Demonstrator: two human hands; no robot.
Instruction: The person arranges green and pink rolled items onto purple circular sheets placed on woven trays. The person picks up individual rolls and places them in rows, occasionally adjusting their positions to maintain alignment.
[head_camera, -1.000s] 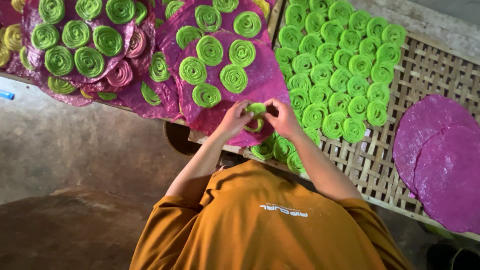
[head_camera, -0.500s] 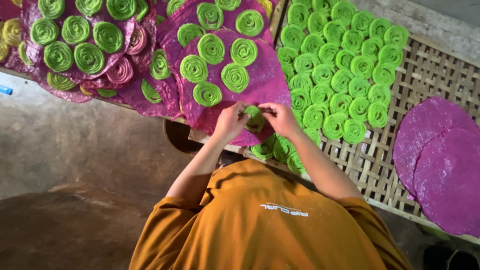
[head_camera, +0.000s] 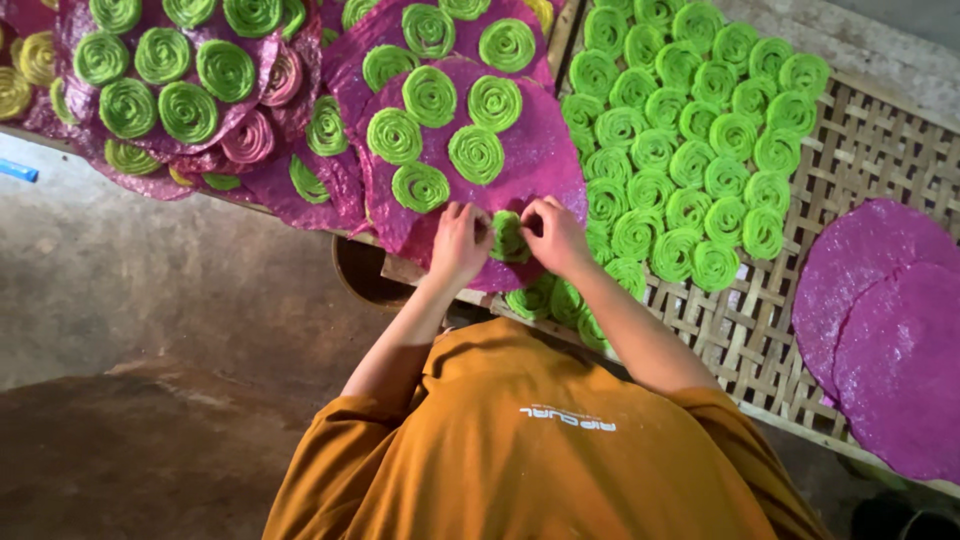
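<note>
- Hands barely moved over the last second — left hand (head_camera: 458, 240) still pinches the green spiral coil (head_camera: 508, 236) at the near edge of the purple round sheet (head_camera: 545, 160).
- Right hand (head_camera: 556, 235) pinches its other side, so the shaping goes on.

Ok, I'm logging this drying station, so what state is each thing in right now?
Left hand: on the purple sheet, fingers at the green spiral coil.
Right hand: pinching that coil's other side.
Green spiral coil: between both hands, partly hidden.
Round purple sheet: flat, carrying five finished green coils.
Woven bamboo tray: left part packed with green coils.
Two plain purple discs: overlapping, bare.
</note>
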